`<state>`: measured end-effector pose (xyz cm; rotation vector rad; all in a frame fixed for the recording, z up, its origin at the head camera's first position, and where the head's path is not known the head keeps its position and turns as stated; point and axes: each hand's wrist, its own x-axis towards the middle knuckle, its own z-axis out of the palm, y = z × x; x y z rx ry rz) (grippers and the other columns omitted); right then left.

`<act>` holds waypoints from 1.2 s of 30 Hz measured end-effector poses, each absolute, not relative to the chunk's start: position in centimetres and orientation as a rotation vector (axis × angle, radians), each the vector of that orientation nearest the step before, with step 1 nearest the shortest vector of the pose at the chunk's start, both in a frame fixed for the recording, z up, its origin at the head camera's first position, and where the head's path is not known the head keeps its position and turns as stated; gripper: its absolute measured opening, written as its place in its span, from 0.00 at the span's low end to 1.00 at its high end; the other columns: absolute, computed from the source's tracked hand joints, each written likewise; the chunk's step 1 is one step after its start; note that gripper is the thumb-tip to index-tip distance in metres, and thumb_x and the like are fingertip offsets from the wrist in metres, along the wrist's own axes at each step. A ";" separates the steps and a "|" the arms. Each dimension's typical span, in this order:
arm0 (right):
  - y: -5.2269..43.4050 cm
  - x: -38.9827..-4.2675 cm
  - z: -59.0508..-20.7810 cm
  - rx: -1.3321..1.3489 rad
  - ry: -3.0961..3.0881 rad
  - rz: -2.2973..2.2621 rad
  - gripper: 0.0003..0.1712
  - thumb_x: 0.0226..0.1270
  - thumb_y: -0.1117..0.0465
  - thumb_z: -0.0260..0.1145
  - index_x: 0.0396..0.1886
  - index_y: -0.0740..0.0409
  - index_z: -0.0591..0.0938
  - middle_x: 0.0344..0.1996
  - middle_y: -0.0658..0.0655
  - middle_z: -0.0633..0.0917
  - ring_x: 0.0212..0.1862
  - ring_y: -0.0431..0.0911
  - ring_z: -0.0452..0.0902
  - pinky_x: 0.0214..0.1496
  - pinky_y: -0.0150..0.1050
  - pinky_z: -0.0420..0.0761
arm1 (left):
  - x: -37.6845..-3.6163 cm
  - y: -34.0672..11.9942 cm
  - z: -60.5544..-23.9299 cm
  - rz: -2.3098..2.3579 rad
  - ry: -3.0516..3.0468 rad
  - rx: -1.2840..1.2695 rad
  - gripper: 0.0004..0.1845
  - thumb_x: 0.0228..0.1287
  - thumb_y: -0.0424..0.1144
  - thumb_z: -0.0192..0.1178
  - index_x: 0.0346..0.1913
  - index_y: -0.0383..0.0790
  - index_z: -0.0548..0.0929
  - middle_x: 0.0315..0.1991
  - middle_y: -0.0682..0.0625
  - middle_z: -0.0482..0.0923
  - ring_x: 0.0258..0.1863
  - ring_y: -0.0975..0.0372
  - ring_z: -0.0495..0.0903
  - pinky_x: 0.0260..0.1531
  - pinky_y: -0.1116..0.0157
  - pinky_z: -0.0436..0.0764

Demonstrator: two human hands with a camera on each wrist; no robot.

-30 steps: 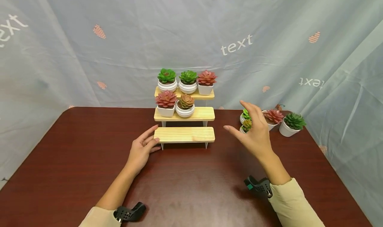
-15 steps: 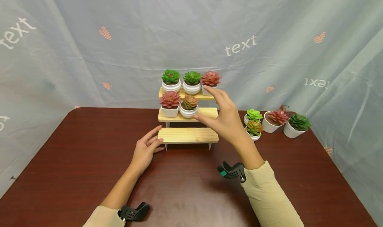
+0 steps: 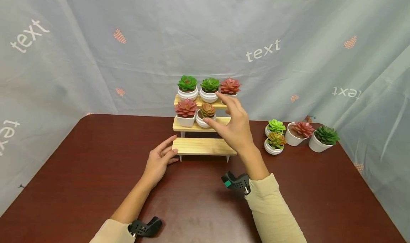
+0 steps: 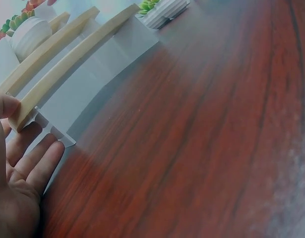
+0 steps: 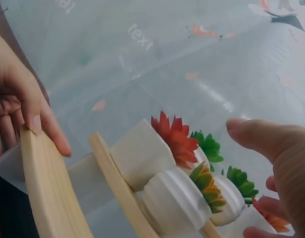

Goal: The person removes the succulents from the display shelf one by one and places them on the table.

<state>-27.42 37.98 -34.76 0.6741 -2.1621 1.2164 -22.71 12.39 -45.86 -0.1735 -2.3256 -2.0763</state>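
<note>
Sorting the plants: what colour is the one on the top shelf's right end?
Red plant, clearest in the head view.

Three-tier wooden plant stand (image 3: 202,146), upright on the table, light pine shelves on white legs. Bottom shelf bare. Middle shelf: square white pot with red succulent (image 3: 186,112) at the left end, ribbed round pot with orange-green succulent (image 3: 206,114) touching beside it, both upright.

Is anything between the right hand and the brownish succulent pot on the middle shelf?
Nothing visible: the right hand hovers open just right of the brownish succulent pot, thumb tip close beside it, with no object between them.
</note>
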 end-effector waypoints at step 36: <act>35.4 -28.4 -38.4 0.552 -2.311 1.126 0.35 0.58 0.49 0.79 0.66 0.49 0.80 0.61 0.59 0.80 0.60 0.54 0.80 0.62 0.53 0.82 | -22.8 12.4 -45.9 -2.044 -2.348 -0.188 0.27 0.78 0.39 0.55 0.76 0.49 0.67 0.63 0.32 0.78 0.50 0.74 0.83 0.48 0.67 0.89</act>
